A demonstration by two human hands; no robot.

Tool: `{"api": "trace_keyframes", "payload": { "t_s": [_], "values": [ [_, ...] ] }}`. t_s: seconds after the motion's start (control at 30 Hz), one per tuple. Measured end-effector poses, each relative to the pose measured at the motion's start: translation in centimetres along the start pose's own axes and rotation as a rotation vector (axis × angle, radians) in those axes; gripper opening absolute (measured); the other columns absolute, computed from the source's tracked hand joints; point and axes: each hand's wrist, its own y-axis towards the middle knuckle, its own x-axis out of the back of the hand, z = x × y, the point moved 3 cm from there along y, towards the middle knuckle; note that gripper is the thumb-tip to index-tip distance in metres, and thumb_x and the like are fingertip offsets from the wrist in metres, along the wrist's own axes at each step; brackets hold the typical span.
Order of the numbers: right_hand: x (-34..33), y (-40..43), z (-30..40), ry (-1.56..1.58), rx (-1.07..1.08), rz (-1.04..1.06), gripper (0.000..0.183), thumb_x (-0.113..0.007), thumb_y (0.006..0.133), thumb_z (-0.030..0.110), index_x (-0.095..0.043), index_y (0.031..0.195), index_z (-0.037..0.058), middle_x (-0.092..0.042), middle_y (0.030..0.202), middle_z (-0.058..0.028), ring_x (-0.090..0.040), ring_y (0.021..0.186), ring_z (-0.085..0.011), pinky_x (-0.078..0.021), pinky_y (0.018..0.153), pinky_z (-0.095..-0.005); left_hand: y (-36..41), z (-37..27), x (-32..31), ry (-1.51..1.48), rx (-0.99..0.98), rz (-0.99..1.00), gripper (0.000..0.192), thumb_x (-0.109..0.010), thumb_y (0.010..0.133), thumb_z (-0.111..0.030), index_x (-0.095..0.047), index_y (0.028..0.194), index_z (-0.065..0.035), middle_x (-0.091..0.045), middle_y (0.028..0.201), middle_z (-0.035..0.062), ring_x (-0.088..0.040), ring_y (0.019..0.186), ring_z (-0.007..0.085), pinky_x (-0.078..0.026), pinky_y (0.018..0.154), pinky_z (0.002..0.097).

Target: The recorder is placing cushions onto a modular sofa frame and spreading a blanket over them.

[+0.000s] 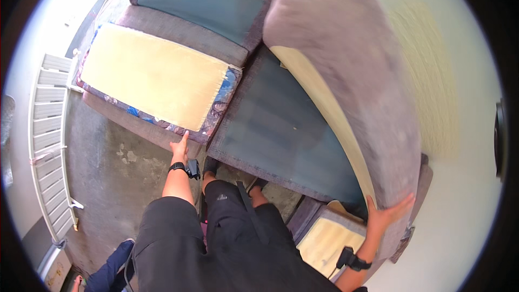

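Observation:
My right hand (385, 213) holds the near end of a long grey seat cushion (344, 48). The thumb lies along its beige underside (320, 93) and the fingers spread over the grey face. That cushion stands tilted up above a sofa base (284, 125) covered in dark blue-grey cloth. My left hand (180, 146), with thumb and forefinger apart, is at the front edge of another cushion (154, 77). This one lies with its pale yellow panel up, framed by a patterned floral border (219, 105). Whether the fingertip touches the border is hard to tell.
Left on the concrete floor (109, 170) stands a white slatted rack (50, 129). Another person's leg (109, 267) shows at the lower left. A smaller cushion with a yellow panel (330, 243) sits near my right forearm. A pale wall (458, 194) runs along the right.

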Motion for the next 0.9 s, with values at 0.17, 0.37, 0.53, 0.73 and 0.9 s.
{"api": "trace_keyframes", "payload": {
  "t_s": [0.17,0.37,0.53,0.73,0.9],
  "values": [
    [-0.5,-0.2,-1.7,-0.024,0.046,0.004,0.113,-0.083,0.059,0.030,-0.012,0.142,0.0018,-0.018,0.143,-0.0276,-0.019,0.133,-0.0415,-0.0189,0.108,-0.0502,0.2,-3.8,-3.7,-0.508,0.156,0.430,0.068,-0.079,0.072,-0.028,-0.046,0.122,0.0033,-0.055,0.117,0.0143,-0.054,0.104,0.0233,-0.045,0.087,0.0374],
    [-3.7,0.4,-5.0,-0.028,0.012,-0.041,0.105,-0.079,0.065,0.030,-0.014,0.142,0.0022,-0.020,0.142,-0.0280,-0.024,0.130,-0.0428,-0.0203,0.106,-0.0503,-7.8,-8.7,-1.7,-0.485,-0.581,-0.180,0.049,-0.075,0.069,-0.001,-0.053,0.113,0.0067,-0.058,0.110,0.0117,-0.057,0.094,0.0209,-0.047,0.084,0.0333],
    [-5.2,0.4,-9.3,-0.023,-0.005,-0.038,0.104,-0.080,0.061,0.028,-0.019,0.143,0.0093,-0.020,0.142,-0.0271,-0.023,0.131,-0.0429,-0.0218,0.105,-0.0521,-21.2,-24.8,6.5,-0.384,-0.994,-0.247,0.037,-0.069,0.068,0.000,-0.056,0.102,0.0080,-0.062,0.101,0.0145,-0.061,0.087,0.0218,-0.050,0.079,0.0328],
    [-4.7,1.9,-8.6,0.013,-0.029,-0.070,0.101,-0.078,0.063,0.031,-0.020,0.143,0.0134,-0.022,0.142,-0.0241,-0.021,0.132,-0.0405,-0.0196,0.104,-0.0530,-19.3,-38.9,4.6,0.387,-1.083,-0.584,0.059,-0.075,0.058,-0.036,-0.061,0.091,0.0109,-0.063,0.098,0.0262,-0.061,0.097,0.0363,-0.046,0.086,0.0406],
    [-5.0,1.4,-9.3,-0.007,-0.054,-0.052,0.101,-0.077,0.063,0.033,-0.018,0.144,0.0149,-0.020,0.143,-0.0234,-0.020,0.133,-0.0409,-0.0177,0.103,-0.0568,-17.4,-38.4,-7.2,0.394,-0.920,-0.390,0.056,-0.070,0.063,-0.032,-0.061,0.098,0.0109,-0.061,0.104,0.0293,-0.060,0.103,0.0342,-0.046,0.088,0.0389]
  ]
}}
